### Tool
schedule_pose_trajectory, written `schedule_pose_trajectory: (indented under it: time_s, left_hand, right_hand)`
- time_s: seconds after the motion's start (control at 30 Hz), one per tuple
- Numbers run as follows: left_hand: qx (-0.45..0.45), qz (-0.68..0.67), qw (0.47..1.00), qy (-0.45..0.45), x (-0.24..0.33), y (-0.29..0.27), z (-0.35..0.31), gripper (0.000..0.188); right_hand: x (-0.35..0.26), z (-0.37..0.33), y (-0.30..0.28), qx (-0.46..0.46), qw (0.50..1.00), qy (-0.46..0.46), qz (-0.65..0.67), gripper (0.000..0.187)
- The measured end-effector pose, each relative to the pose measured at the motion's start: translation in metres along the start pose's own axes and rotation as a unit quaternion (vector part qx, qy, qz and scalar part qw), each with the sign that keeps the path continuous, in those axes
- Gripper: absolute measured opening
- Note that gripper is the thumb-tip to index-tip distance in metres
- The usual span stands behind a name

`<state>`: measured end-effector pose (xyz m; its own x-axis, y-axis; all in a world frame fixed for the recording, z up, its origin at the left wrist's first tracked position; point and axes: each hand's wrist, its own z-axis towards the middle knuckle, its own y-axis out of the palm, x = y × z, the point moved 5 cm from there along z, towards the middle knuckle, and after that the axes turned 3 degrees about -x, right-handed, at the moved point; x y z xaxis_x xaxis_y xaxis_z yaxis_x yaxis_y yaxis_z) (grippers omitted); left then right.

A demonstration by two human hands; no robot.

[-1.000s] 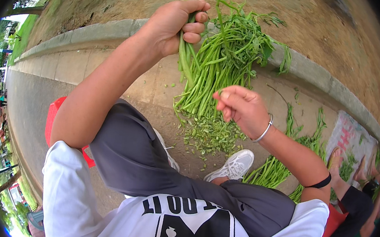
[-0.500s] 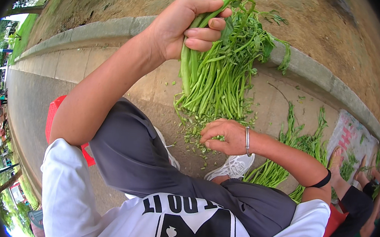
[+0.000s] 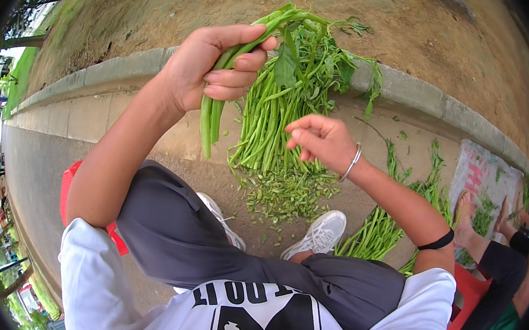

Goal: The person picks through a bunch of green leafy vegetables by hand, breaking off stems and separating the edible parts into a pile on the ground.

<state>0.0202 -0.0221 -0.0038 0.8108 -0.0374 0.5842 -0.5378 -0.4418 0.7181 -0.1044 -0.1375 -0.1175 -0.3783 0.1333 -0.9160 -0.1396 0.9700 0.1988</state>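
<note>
My left hand (image 3: 217,65) is closed round a few thick stems of water spinach (image 3: 210,125), raised above the ground. Their cut ends hang below my fist, and the tops bend over to the right. Beside them a large pile of water spinach (image 3: 265,120) lies with its stems toward me and its leaves against the kerb. My right hand (image 3: 324,142) hovers over the right side of this pile, thumb and forefinger close together and the other fingers curled. Whether anything is pinched there I cannot make out. Short chopped stem bits (image 3: 284,195) are scattered below the pile.
A stone kerb (image 3: 411,93) runs behind the pile, with bare soil beyond. More greens (image 3: 376,233) lie to the right, near a printed plastic sack (image 3: 486,177). Another person's foot (image 3: 465,216) and legs are at the far right. My white shoes (image 3: 321,234) flank the bits.
My left hand has moved left and down, drawing its stems clear of the pile. My right hand has risen from the chopped bits to the pile's stems.
</note>
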Motion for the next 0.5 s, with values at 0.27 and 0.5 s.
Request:
schedule_pose_trajectory:
  time_s: [0.27, 0.5]
  left_hand:
    - [-0.021, 0.019, 1.0, 0.014, 0.012, 0.011, -0.02, 0.026]
    - [-0.09, 0.046, 0.993, 0.054, 0.027, 0.027, -0.039, 0.025]
  right_hand:
    - [-0.014, 0.017, -0.045, 0.139, 0.986, -0.065, 0.068, 0.02]
    - [0.0, 0.024, -0.076, 0.194, 0.974, -0.047, 0.104, 0.019]
